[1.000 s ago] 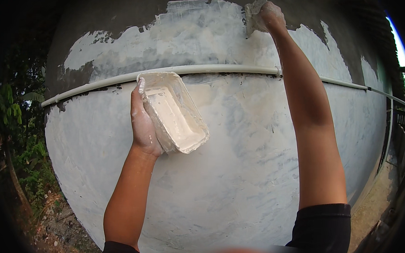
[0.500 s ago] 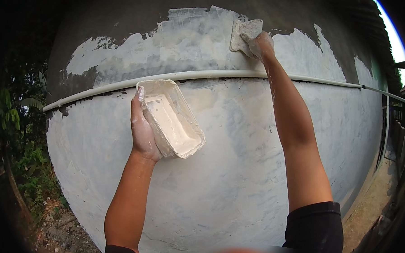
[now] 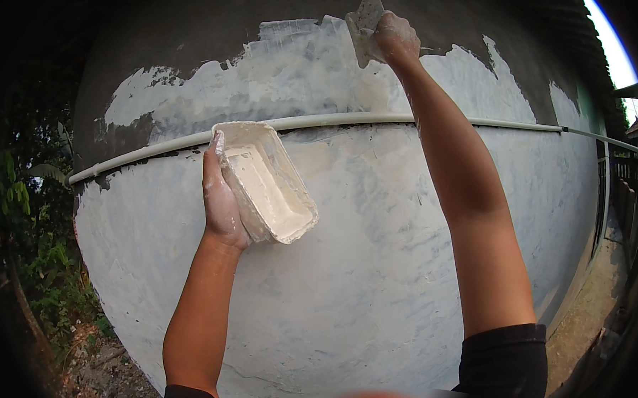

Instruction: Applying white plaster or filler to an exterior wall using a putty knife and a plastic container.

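Observation:
My left hand (image 3: 224,205) grips the side of a rectangular plastic tub (image 3: 302,187), its thumb over the rim. Creamy white wall putty (image 3: 257,189) coats the inside of the tub, which is tilted toward me. High up, my right hand (image 3: 397,39) is closed around a putty-smeared scraper (image 3: 364,23) with a wide flat blade. The scraper is at the upper edge of the white coat, against the dark grey part of the wall (image 3: 198,26). Whether the blade touches the wall I cannot tell. Both hands are spotted with putty.
A white pipe (image 3: 337,119) runs across the wall at mid height, just behind the tub. Below it the wall is coated whitish (image 3: 343,292). Green plants (image 3: 53,258) grow at the left; a narrow path (image 3: 584,317) lies at the right beneath a roof edge.
My right hand has moved the scraper up and slightly left, and its blade has turned more edge-on. The tub in my left hand has hardly shifted.

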A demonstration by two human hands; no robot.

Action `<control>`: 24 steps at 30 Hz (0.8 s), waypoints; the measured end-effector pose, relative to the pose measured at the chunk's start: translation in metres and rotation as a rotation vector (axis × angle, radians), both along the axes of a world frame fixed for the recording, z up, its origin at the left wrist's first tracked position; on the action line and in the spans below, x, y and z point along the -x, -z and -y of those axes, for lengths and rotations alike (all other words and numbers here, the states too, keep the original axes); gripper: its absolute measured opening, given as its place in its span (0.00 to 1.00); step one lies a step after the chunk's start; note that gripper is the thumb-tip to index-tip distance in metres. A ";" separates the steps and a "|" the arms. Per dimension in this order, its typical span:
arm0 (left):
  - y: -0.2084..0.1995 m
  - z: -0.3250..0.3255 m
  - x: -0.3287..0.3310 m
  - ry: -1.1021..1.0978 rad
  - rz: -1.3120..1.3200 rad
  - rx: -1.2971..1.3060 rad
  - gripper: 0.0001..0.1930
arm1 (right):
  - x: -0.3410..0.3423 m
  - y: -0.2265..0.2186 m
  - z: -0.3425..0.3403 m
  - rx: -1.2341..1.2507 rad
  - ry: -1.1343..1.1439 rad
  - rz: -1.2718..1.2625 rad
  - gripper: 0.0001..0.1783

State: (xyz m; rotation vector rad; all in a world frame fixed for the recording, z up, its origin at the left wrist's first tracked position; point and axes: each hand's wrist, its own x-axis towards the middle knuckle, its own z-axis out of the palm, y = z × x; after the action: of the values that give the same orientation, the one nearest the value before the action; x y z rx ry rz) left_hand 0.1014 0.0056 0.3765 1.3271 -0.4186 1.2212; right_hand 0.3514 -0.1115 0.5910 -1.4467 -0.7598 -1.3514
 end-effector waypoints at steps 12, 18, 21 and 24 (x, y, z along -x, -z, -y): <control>-0.008 0.008 -0.031 0.049 0.174 0.020 0.29 | -0.015 0.013 -0.027 -0.041 -0.051 0.012 0.12; 0.000 -0.008 0.000 -0.024 0.197 0.037 0.28 | -0.086 0.027 0.017 -0.085 0.023 -0.221 0.15; -0.004 -0.003 0.012 -0.065 0.175 0.056 0.28 | -0.104 0.025 0.028 -0.087 0.073 -0.247 0.17; -0.005 -0.008 0.014 -0.104 0.169 0.079 0.28 | -0.092 0.025 0.011 -0.048 -0.136 -0.168 0.21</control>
State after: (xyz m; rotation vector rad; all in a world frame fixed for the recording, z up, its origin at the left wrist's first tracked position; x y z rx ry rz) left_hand 0.0869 0.0138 0.3819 1.1951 -0.4200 1.4289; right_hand 0.4438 -0.1220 0.5656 -1.4249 -0.6987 -1.1228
